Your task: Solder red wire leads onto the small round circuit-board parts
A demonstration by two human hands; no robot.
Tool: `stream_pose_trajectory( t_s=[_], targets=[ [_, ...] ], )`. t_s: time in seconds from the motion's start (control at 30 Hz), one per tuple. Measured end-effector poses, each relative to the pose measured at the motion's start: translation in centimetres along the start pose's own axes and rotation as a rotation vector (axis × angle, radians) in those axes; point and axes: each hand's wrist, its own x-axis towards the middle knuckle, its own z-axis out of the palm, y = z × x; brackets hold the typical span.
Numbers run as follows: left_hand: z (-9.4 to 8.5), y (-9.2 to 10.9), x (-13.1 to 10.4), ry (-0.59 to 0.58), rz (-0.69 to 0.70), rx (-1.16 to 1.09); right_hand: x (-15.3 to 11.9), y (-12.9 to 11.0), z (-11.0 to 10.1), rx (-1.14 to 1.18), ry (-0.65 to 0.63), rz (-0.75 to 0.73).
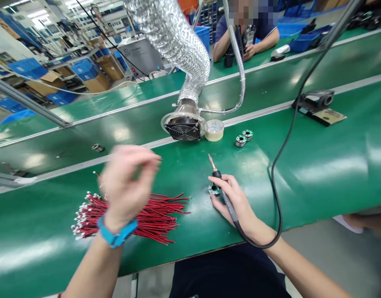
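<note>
My left hand (128,182), blurred, is raised over a bundle of red wires (161,217) with white connectors at their left ends. Thumb and fingertips are pinched together; what they hold, if anything, cannot be made out. A short wire end (96,174) shows just left of this hand. A soldering iron (228,203) lies in my right hand (240,205), its tip pointing up and away from me. The thumb and fingers of that hand also surround a small round part with a green circuit board (213,189), standing on the green bench mat (196,231).
A fume duct with a fan (184,128) hangs over the bench beside a tape roll (214,130). Two more round parts (240,140) sit to the right. An iron stand (321,107) is farther right. The iron's black cable (274,178) loops over my right forearm. A person (246,37) sits opposite.
</note>
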Motion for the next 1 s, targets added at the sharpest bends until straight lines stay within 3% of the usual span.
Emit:
stream_pose_trajectory(
  t_s=[0.07,0.13,0.23,0.47,0.63,0.83,1.0],
  targets=[
    [3.6,1.0,-2.5,-0.245,0.056,-0.123,0.1,-0.1,-0.1,0.004,0.006,0.027],
    [6.5,1.4,-4.5,-0.422,-0.023,-0.229,0.1,-0.1,-0.1,-0.004,0.005,0.045],
    [8.8,1.1,-6.1,-0.514,-0.177,-0.295,0.1,-0.1,-0.2,0.009,-0.004,0.052],
    [8.9,0.7,-6.2,-0.594,-0.362,-0.397,0.5,-0.4,-0.3,0.163,-0.127,0.079],
    [8.9,1.1,-5.9,-0.641,-0.388,-0.454,0.5,-0.5,-0.4,0.201,-0.154,0.126],
    [9.3,1.8,-5.6,-0.574,-0.429,-0.453,0.7,-0.2,0.2,0.18,-0.123,0.092],
    [9.6,2.3,-6.1,-0.502,-0.449,-0.472,0.8,-1.0,-0.7,0.182,-0.077,0.071]
  ],
)
